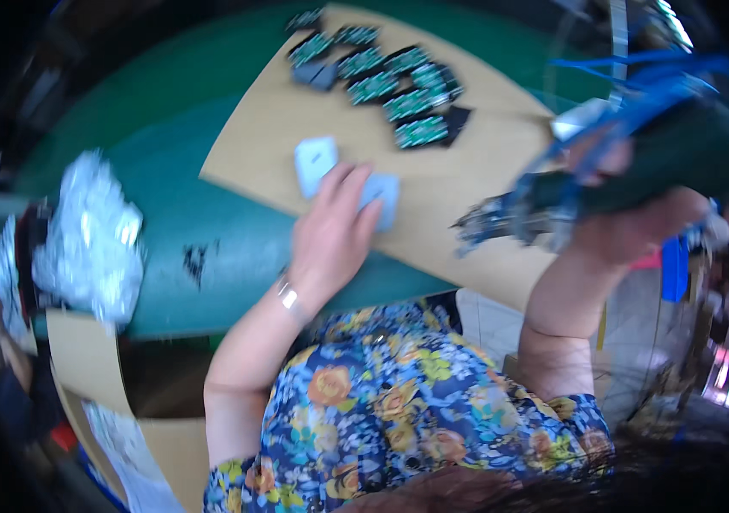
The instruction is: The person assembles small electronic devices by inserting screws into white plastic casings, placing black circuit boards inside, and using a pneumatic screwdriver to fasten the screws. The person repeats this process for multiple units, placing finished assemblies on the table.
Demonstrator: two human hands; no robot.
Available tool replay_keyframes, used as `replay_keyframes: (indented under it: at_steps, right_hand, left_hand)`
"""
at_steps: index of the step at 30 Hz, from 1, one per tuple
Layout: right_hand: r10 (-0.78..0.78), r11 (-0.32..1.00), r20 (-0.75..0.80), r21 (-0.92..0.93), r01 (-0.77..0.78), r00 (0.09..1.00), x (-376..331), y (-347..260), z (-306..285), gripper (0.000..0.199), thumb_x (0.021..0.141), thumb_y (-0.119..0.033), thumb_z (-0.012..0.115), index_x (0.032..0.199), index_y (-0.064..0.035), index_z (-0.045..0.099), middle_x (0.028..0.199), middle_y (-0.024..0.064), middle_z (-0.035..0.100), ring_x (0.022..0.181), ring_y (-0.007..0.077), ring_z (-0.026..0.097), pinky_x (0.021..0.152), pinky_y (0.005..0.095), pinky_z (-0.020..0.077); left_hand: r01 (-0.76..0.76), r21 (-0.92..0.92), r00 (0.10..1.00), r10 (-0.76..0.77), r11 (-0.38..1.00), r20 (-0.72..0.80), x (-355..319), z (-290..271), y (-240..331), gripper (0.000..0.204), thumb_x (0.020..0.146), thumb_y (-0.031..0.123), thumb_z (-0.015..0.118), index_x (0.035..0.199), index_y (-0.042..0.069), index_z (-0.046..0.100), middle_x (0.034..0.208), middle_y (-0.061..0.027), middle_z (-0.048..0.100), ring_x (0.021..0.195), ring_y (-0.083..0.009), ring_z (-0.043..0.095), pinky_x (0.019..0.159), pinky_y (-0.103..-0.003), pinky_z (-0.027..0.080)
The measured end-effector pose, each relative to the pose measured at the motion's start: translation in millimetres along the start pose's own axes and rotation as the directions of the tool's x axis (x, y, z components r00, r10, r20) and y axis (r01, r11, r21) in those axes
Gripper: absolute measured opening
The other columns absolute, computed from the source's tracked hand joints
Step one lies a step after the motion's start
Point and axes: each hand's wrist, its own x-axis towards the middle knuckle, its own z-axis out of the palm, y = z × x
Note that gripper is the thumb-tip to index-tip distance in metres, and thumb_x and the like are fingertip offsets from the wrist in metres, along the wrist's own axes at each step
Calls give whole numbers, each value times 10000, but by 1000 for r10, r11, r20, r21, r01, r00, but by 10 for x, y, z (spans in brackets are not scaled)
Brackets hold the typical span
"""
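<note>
My left hand [330, 244] lies over the cardboard sheet, its fingers and thumb closed about a small white square piece [388, 197] with a dark mark in its middle. A second similar white piece [317, 162] lies flat just left of the fingertips. At the right, my right hand [646, 224] is wrapped round a thick dark tool [638, 158] with a silvery metal front end pointing left toward the white pieces. Motion smears the tool, so its exact kind is unclear. Blue tubing or cord [638, 103] runs beside it.
Several green circuit boards in black holders [420, 131] lie on the far part of the cardboard sheet [270, 111], over a green table [176, 197]. Clear plastic bags [91, 244] are heaped at left. An open cardboard box [168, 445] stands below the table edge.
</note>
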Motion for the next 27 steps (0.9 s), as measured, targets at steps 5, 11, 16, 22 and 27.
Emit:
replay_keyframes:
  at_steps: [5,11,16,22,27]
  right_hand:
    - [66,996,-121,-49,-72,990,98,118,164,852,763,-723,170,1120,-11,474,920,76,577,819,152,574,726,283,485]
    - [-131,988,74,92,124,989,130,180,447,888,815,-680,92,1349,18,219,1267,126,385,1167,195,385,989,317,303]
    - [-142,982,162,-102,160,977,36,321,520,923,832,-664,109,1366,86,45,1405,237,113,1331,341,102,1079,379,109]
    - [-259,883,212,-343,320,942,-254,-14,396,570,874,-208,529,1293,65,256,1290,253,272,1205,386,299,1004,386,271]
    - [303,784,483,-616,74,822,-578,-1030,-673,52,771,-99,650,796,-53,649,795,46,646,698,188,623,628,295,503]
  left_hand:
    - [-371,-387,922,384,844,-47,387,-558,736,520,802,190,622,1221,-43,419,1189,-222,464,994,-353,534,835,-394,445]
    - [-317,390,806,463,864,-369,882,-514,1325,703,782,386,638,1270,-54,384,1322,-249,308,1131,-383,399,964,-410,325]
    - [-158,515,800,415,843,-433,1011,-735,1257,512,698,374,725,1023,4,584,1028,-127,568,904,-267,542,774,-350,436]
    - [-160,-481,944,-9,862,-329,1283,-795,1059,250,807,60,628,1026,-43,566,925,-83,630,811,-140,594,751,-236,457]
    - [-148,-645,897,-172,750,-406,1243,-954,899,274,844,89,556,1087,-37,536,975,-92,591,843,-139,562,754,-251,449]
